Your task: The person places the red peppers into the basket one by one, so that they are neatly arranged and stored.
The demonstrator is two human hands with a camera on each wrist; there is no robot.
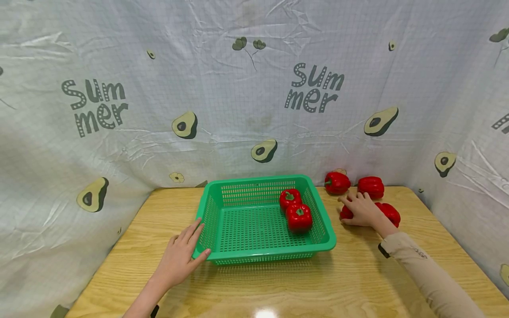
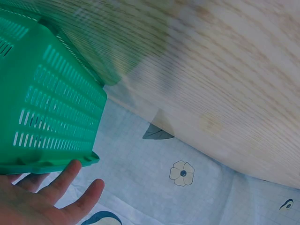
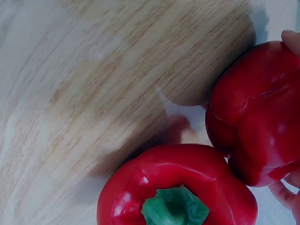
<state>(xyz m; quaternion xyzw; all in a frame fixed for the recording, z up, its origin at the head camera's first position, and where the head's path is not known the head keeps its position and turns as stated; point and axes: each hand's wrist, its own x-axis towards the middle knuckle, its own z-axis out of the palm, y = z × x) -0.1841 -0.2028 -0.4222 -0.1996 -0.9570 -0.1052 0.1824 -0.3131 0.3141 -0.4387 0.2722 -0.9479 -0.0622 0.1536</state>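
Observation:
My left hand (image 1: 180,257) rests against the left rim of a green plastic basket (image 1: 270,254), its fingers fairly straight. The left wrist view shows its fingers (image 2: 86,202) at the edge of the basket. Two red bell peppers (image 1: 300,217) sit inside the basket at the right. My right hand (image 1: 361,210) reaches over a red bell pepper (image 1: 346,213) on the table and grips it, with fingers at either side. In the right wrist view this gripped pepper (image 3: 262,112) leans close against another bell pepper (image 3: 176,187) with a green stem.
Two more bell peppers (image 1: 337,183) (image 1: 371,187) lie at the table's back right. Behind the right wrist lies another bell pepper (image 1: 389,214). The wooden table (image 1: 270,291) backs onto a printed cloth (image 1: 222,97) with avocados and lettering, which also hangs along both sides.

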